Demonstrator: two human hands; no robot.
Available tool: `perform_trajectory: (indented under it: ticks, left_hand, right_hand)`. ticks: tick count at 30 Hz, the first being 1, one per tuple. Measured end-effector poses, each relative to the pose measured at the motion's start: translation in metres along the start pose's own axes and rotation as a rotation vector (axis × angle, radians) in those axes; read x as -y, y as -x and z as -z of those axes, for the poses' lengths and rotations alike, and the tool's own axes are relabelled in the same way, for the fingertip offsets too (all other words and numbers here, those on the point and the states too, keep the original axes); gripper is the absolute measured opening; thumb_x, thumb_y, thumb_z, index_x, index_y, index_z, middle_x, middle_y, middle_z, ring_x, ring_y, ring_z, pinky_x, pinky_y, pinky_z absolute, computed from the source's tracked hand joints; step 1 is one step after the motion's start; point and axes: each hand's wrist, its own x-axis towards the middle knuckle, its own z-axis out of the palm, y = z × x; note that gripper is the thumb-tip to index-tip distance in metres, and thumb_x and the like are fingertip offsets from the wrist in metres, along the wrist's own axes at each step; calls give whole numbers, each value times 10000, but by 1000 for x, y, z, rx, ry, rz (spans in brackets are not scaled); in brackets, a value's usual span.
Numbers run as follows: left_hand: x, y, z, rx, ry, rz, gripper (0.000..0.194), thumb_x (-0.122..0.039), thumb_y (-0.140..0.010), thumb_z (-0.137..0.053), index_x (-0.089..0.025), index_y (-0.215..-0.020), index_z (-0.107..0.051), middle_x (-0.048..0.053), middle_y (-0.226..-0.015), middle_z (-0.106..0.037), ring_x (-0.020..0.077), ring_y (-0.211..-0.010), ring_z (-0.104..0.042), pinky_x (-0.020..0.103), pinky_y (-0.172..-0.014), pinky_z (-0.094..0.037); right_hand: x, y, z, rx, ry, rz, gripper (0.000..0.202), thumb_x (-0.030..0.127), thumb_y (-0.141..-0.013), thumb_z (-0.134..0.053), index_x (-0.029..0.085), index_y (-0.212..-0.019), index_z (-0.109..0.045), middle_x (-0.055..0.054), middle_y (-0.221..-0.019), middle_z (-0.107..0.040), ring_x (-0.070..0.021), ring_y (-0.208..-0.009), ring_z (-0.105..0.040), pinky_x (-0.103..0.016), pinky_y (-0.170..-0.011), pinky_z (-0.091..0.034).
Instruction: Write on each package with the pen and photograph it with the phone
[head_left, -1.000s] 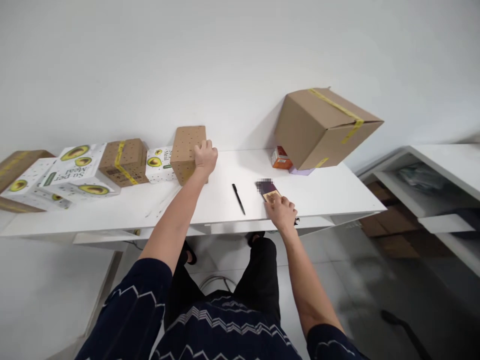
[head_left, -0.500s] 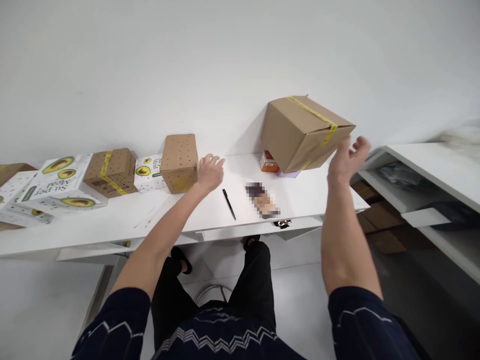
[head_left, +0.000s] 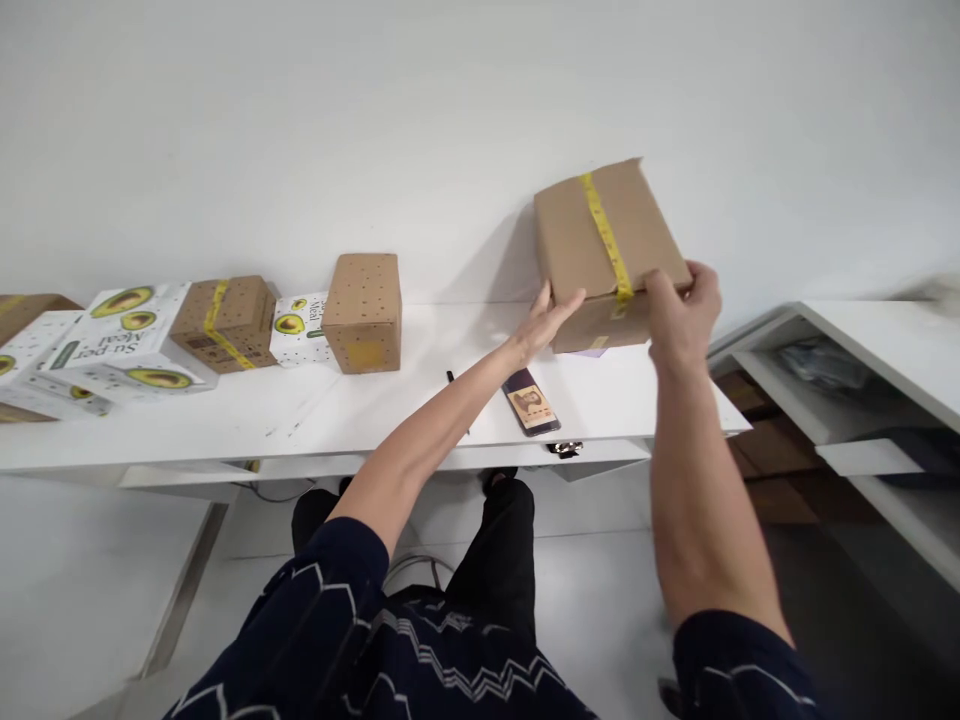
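A large cardboard box point(head_left: 626, 235) with yellow tape is tilted over the right part of the white table point(head_left: 307, 420), near the wall. Its front right corner is gripped by my right hand point(head_left: 682, 315), thumb on top. Against the front left lower edge rests my left hand point(head_left: 544, 322), fingers and thumb spread along it. A sliver of a lilac item point(head_left: 594, 352) shows under the box. Below my left hand lies a phone point(head_left: 531, 403), and a black pen point(head_left: 450, 377) is partly hidden by my left forearm.
A dotted brown box point(head_left: 363, 312) stands mid-table. Left of it are a small avocado-print box point(head_left: 298, 328), a taped brown box point(head_left: 227, 322) and a larger avocado-print box point(head_left: 135, 345). A metal clip point(head_left: 565, 449) sits at the front edge. White shelving point(head_left: 885, 345) stands at right.
My left hand has moved right from beside the dotted box to the large box. My right hand has closed on its corner. The large box has turned, and the orange item beneath is now hidden.
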Motion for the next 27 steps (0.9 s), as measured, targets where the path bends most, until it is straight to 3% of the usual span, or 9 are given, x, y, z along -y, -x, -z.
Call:
perform_trajectory:
  ticks: [3,6,9,12,14,16,20,24,27]
  left_hand:
    - [-12,43,10,-97,19,-108,735,-556,-946,-540,-292,-1572,-261,84,-1606,-392,313,-1462,-398,525,-1150,-378]
    - [-34,108,45,-243,-76,-255,692,-552,-895,-628,-302,-1498,-395,71,-1549,-466,322,-1411,-457,528,-1114,-423]
    - [-63,185,93,-369,-185,-270,567,-512,-851,-683,-251,-1338,-557,84,-1379,-612,287,-1288,-567,443,-1061,-486]
    - [-93,257,142,-501,-329,-107,478,-458,-790,-741,-211,-1189,-651,72,-1202,-683,246,-1084,-649,335,-880,-560]
    - [-107,292,174,-575,-402,21,476,-460,-764,-758,-211,-1159,-664,56,-1111,-690,218,-955,-654,279,-723,-560]
    - [-113,311,203,-619,-407,120,460,-454,-733,-777,-221,-1117,-677,40,-1045,-682,194,-863,-633,248,-624,-531]
    - [-101,313,243,-688,-306,184,446,-394,-654,-819,-210,-1035,-677,36,-981,-653,167,-815,-599,227,-597,-503]
    - [-82,308,246,-895,-171,99,579,-403,-692,-793,-258,-1219,-601,84,-1209,-619,202,-946,-626,270,-655,-536]
    - [-69,314,229,-1026,-193,72,665,-492,-782,-743,-304,-1375,-508,115,-1393,-540,260,-1118,-612,286,-679,-550]
  right_hand:
    - [30,75,0,-44,-113,-54,333,364,-848,-649,204,-1115,-529,-75,-1125,-575,-167,-903,-582,-349,-800,-498]
    - [67,167,3,59,-291,-49,375,370,-847,-684,256,-1154,-502,-50,-1208,-524,-185,-1057,-576,-337,-810,-526]
    - [98,253,2,325,-442,9,316,298,-867,-663,280,-1145,-515,-49,-1185,-500,-185,-1069,-562,-336,-818,-532]
    - [119,308,-11,629,-518,89,138,264,-888,-637,258,-986,-540,-31,-1038,-546,-180,-959,-583,-358,-833,-518]
    - [131,328,-25,773,-527,119,126,275,-882,-647,249,-943,-541,-27,-984,-573,-187,-938,-590,-370,-845,-511]
    - [138,340,-43,895,-519,82,146,308,-876,-656,248,-958,-552,-29,-975,-587,-187,-922,-594,-369,-839,-521]
    - [140,359,-82,1121,-513,-7,273,360,-868,-660,244,-1101,-577,-60,-1078,-616,-194,-1001,-613,-380,-907,-536]
    - [129,366,-99,1136,-484,34,371,331,-854,-672,229,-1203,-594,-96,-1182,-628,-214,-1086,-618,-402,-966,-521]
    - [121,351,-83,975,-514,103,148,269,-901,-626,234,-1042,-658,-56,-1010,-690,-191,-942,-657,-356,-850,-543]
